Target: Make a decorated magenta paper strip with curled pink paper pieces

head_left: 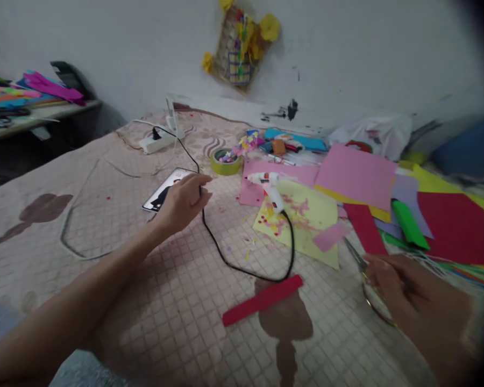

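Note:
My left hand [182,200] is over the right part of a smartphone [163,188] with a lit screen. Its fingers are loosely bent and apart, and a black cord [215,236] runs past the fingertips; I cannot tell if they touch it. My right hand [411,301], at the lower right, is closed on scissors [357,253] whose blades point up and left. A red paper strip [262,300] lies on the table between the hands. Beyond it, a white hot glue gun [271,191] rests on pink and pale yellow paper [306,236].
A yellow-green tape roll [226,163] holds small pieces. Coloured sheets, including a pink sheet [357,174] and a green roll [409,223], pile up at right. A power strip [159,141] stands at the back left. A white cable [66,231] loops across the patterned tablecloth [177,301].

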{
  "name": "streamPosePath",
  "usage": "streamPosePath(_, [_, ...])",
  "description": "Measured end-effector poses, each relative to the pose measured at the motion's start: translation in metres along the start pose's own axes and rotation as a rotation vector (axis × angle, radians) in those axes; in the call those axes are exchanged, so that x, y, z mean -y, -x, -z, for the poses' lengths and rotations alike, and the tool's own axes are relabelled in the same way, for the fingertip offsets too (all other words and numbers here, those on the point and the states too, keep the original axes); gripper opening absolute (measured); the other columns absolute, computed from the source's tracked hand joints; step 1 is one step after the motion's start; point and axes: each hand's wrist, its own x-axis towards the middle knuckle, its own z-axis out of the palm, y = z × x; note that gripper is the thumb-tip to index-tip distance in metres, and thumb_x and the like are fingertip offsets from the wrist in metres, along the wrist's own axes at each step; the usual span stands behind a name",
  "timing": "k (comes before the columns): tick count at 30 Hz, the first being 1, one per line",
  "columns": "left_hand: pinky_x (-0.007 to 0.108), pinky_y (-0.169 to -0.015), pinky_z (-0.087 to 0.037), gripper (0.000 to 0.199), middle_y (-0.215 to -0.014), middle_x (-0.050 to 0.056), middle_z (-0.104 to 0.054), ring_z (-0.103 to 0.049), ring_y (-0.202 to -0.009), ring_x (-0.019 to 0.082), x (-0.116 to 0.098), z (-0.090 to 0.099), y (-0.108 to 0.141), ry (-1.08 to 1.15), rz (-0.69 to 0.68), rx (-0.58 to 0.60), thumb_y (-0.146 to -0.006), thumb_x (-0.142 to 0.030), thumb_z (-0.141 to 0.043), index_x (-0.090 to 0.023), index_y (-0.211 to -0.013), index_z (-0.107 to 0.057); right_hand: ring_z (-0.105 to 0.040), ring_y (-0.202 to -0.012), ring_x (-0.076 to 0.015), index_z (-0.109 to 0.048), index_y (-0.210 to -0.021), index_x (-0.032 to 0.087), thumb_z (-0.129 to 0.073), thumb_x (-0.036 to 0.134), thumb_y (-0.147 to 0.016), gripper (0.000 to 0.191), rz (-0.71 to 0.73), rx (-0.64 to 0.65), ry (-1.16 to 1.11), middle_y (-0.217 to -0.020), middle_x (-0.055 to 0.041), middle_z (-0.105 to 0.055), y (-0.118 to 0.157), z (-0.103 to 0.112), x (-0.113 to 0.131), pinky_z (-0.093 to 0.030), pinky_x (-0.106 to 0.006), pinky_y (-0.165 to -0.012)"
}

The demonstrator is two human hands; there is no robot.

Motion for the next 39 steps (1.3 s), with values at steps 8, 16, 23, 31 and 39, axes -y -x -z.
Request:
streamPosePath(8, [0.028,-0.074,-0.048,0.017,-0.087,0.005,-0.065,-0.060,-0.079,0.013,-0.076,-0.003,0.027,0.216,-0.031,0.345,-0.085,-0.024,-0.046,-0.016,-0.092,-0.059,-0.058,-0.051,-0.0116,-0.061,-0.084,0.022,-0.049,0.026,-0.086,0.012,0.173,0.062,-0.141,-0.063,0.0013,-0.064,-0.003,0.002,0.027,-0.046,-0.025,-0.052])
streamPosePath(16, [0.025,-0.060,-0.043,0.023,-0.087,0.002,-0.057,-0.054,-0.072,0.014,-0.121,0.000,0.083,0.251,-0.003,0.690,-0.077,-0.032,-0.059,-0.020,-0.095,-0.053,-0.061,-0.075,-0.0139,-0.058,-0.095,0.023,-0.050,0.015,-0.086,0.014,0.341,0.290,-0.319,-0.085,-0.0027,-0.065,0.005,-0.005,0.046,-0.050,-0.026,-0.064])
streamPosePath(23, [0.028,-0.061,-0.041,0.017,-0.091,0.002,-0.055,-0.054,-0.076,0.016,-0.128,-0.003,0.095,0.118,0.029,0.695,-0.075,-0.025,-0.058,-0.020,-0.089,-0.049,-0.055,-0.091,-0.0169,-0.055,-0.108,0.020,-0.051,0.015,-0.085,0.023,0.415,0.459,-0.447,-0.099,-0.0069,-0.059,0.011,-0.020,0.071,-0.049,-0.031,-0.076])
streamPosePath(31, [0.028,-0.064,-0.043,0.010,-0.086,0.003,-0.058,-0.054,-0.078,0.017,-0.131,-0.006,0.083,0.197,0.018,0.655,-0.075,-0.019,-0.055,-0.019,-0.085,-0.051,-0.049,-0.096,-0.0220,-0.056,-0.109,0.020,-0.055,0.022,-0.084,0.026,0.412,0.578,-0.405,-0.101,-0.0074,-0.059,0.008,-0.020,0.082,-0.044,-0.041,-0.084])
streamPosePath(39, [0.027,-0.066,-0.044,0.016,-0.088,0.002,-0.061,-0.056,-0.079,0.017,-0.133,-0.013,0.071,0.266,0.016,0.682,-0.079,-0.028,-0.058,-0.020,-0.092,-0.056,-0.051,-0.085,-0.0186,-0.061,-0.091,0.019,-0.051,0.023,-0.087,0.011,0.367,0.662,-0.413,-0.083,-0.0045,-0.060,0.009,-0.020,0.081,-0.044,-0.034,-0.075])
